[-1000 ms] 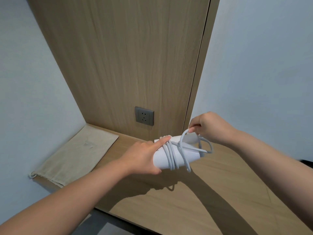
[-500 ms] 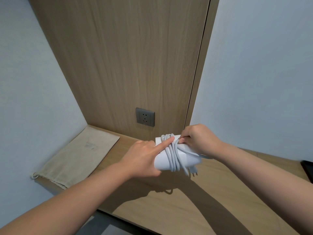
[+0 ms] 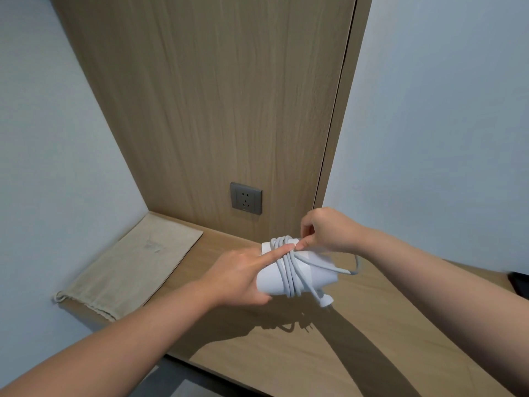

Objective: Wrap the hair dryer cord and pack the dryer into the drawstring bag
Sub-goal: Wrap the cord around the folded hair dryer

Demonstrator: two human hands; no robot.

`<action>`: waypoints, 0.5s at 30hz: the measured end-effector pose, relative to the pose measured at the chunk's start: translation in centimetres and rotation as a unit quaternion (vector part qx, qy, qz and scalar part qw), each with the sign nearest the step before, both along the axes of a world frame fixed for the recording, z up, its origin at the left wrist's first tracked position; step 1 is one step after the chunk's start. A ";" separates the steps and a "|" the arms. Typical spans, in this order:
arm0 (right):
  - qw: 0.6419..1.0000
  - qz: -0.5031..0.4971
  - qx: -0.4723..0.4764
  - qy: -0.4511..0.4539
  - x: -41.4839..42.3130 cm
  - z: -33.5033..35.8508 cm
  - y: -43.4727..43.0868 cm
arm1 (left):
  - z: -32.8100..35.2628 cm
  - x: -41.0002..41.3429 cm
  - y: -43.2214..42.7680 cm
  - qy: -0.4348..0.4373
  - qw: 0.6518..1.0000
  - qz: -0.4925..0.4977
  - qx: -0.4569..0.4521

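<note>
A white hair dryer (image 3: 316,275) is held above the wooden counter (image 3: 343,339). Its white cord (image 3: 289,270) is wound several times round the body, and the plug (image 3: 325,301) dangles below at the right. My left hand (image 3: 237,277) grips the dryer's left end, with the index finger stretched across the coils. My right hand (image 3: 329,232) pinches the cord at the top of the coils, where a loose loop bows out to the right. The beige drawstring bag (image 3: 128,265) lies flat at the counter's left end, well apart from both hands.
A grey wall socket (image 3: 246,198) sits in the wooden back panel just above the counter. Pale walls close in on the left and right. A dark object (image 3: 521,285) shows at the counter's right edge. The counter's front edge (image 3: 200,363) drops to a grey floor.
My right hand laid the last loop over the coils and now pinches it there. The plug has dropped free below the dryer. The left hand kept its hold.
</note>
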State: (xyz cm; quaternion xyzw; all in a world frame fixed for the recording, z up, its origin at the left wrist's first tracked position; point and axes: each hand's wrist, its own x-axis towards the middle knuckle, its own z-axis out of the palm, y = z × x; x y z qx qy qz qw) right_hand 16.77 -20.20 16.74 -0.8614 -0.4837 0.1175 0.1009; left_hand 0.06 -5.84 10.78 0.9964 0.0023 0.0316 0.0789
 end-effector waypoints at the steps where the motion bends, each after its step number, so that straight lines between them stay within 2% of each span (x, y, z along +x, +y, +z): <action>1: 0.999 -0.008 0.020 0.035 0.5 0.3 -0.2 | -0.2 -0.1 0.1 0.016 0.999 0.019 -0.025; 3: 0.987 -0.066 0.122 0.085 1.7 1.1 -1.0 | -0.5 -0.3 0.3 0.046 0.991 0.066 -0.107; 6: 0.940 -0.207 0.248 0.112 3.5 0.8 -2.8 | -1.0 -0.9 1.0 0.065 0.950 0.131 -0.275; 8: 0.924 -0.261 0.239 0.144 3.9 -0.6 -3.8 | -1.2 -1.0 1.4 0.068 0.924 0.144 -0.349; 10: 0.913 -0.284 0.195 0.219 3.3 -2.3 -4.2 | -1.3 -0.8 1.6 0.066 0.904 0.159 -0.391; 13: 0.886 -0.274 0.091 0.363 1.5 -3.7 -4.5 | -1.4 -0.1 1.7 0.059 0.882 0.179 -0.432; 15: 0.850 -0.243 0.057 0.464 0.4 -3.9 -4.3 | -1.5 0.4 1.5 0.065 0.868 0.185 -0.456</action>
